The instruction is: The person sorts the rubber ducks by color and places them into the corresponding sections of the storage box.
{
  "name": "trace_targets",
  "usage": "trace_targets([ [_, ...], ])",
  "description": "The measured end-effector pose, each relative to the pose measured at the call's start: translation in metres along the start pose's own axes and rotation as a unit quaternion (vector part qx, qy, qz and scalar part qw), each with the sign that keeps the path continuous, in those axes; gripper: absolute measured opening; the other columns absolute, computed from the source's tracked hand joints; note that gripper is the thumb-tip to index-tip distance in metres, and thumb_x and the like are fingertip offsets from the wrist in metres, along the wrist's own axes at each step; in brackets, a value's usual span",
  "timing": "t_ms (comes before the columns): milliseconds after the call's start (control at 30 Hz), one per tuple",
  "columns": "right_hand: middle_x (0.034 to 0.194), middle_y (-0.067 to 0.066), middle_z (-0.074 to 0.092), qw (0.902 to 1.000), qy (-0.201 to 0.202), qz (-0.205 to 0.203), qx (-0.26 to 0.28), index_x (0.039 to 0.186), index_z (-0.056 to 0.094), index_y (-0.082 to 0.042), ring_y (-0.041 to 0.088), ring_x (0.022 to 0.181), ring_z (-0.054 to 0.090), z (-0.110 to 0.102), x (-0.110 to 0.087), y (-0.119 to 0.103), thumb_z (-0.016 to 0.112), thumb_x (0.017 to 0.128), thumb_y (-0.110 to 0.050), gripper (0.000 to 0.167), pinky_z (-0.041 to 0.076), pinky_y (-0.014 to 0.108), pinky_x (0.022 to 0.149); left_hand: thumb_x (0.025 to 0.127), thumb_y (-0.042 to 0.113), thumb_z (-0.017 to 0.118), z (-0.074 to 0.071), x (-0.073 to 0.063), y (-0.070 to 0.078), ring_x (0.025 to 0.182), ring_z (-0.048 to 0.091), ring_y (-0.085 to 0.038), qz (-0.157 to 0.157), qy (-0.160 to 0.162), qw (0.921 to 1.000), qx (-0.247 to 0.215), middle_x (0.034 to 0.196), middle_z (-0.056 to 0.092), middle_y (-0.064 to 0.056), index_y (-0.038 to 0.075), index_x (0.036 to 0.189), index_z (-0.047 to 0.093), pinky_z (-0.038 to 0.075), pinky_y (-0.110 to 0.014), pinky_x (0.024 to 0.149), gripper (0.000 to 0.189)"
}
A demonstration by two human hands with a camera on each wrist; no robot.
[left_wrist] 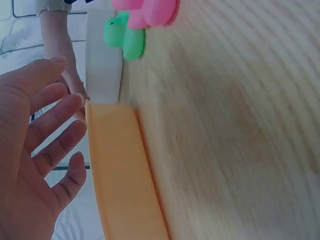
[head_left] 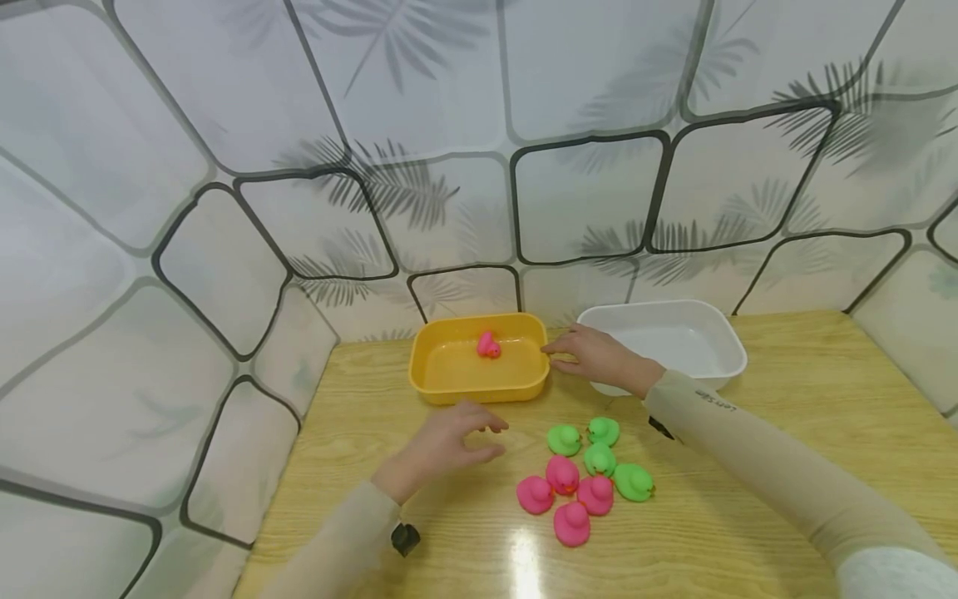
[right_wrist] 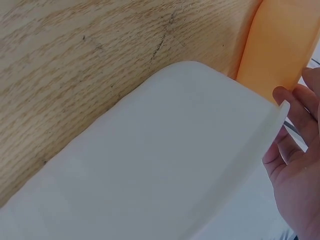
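Note:
A yellow-orange tub (head_left: 479,393) holds a pink rubber duck (head_left: 488,344). My left hand (head_left: 447,441) hovers in front of this tub, its fingers loosely bent and nothing in them. In the left wrist view the same hand (left_wrist: 42,130) shows spread, relaxed fingers beside the tub's wall (left_wrist: 122,170). My right hand (head_left: 599,356) reaches over the left end of a white tub (head_left: 696,333), fingertips at the yellow tub's right rim. Whether they touch that rim I cannot tell. Several green ducks (head_left: 599,460) and several pink ducks (head_left: 572,524) sit grouped on the table between my forearms.
The tubs stand side by side on a wood-grain table (head_left: 808,399), close to the patterned back wall (head_left: 591,200). Another patterned wall (head_left: 224,274) borders the table on the left. A light glare lies on the tabletop near the front.

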State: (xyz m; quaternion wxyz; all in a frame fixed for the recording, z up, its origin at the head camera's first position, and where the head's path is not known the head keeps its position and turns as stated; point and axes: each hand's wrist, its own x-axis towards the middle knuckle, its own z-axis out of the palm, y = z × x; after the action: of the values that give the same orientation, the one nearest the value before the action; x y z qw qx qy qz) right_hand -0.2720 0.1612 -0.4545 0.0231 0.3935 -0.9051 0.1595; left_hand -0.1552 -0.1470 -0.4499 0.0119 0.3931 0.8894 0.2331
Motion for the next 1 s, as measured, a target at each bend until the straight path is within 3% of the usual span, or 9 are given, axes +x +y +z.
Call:
trace_targets([
  [300,0.122,0.010,0.075,1.0000,-0.003,0.006,0.002,0.128,0.073,-0.003,0.034,0.113,0.066,0.001,0.000,0.001,0.070,0.101,-0.020,0.032,0.049,0.054,0.104,0.096,0.035,0.076,0.021,-0.001,0.015,0.115,0.063,-0.015,0.002,-0.039,0.9992,-0.008,0.122,0.071,0.003,0.017,0.129,0.072,0.052,-0.034,0.101,0.038],
  [633,0.123,0.010,0.075,0.9999,0.002,0.006,0.008,0.128,0.073,-0.003,0.035,0.111,0.066,0.000,-0.001,0.000,0.070,0.100,-0.019,0.032,0.051,0.053,0.101,0.098,0.047,0.071,0.040,-0.002,0.022,0.116,0.062,-0.012,0.013,-0.064,0.9978,-0.009,0.125,0.068,0.004,0.019,0.132,0.071,0.052,-0.031,0.100,0.043],
  [1000,0.121,0.010,0.075,0.9999,0.002,0.003,0.010,0.128,0.073,-0.003,0.034,0.111,0.067,0.000,-0.002,0.000,0.071,0.100,-0.020,0.033,0.051,0.053,0.102,0.097,0.039,0.075,0.053,-0.001,0.027,0.107,0.060,-0.006,0.030,-0.076,0.9966,-0.014,0.119,0.069,0.006,0.020,0.130,0.072,0.050,-0.020,0.093,0.038],
])
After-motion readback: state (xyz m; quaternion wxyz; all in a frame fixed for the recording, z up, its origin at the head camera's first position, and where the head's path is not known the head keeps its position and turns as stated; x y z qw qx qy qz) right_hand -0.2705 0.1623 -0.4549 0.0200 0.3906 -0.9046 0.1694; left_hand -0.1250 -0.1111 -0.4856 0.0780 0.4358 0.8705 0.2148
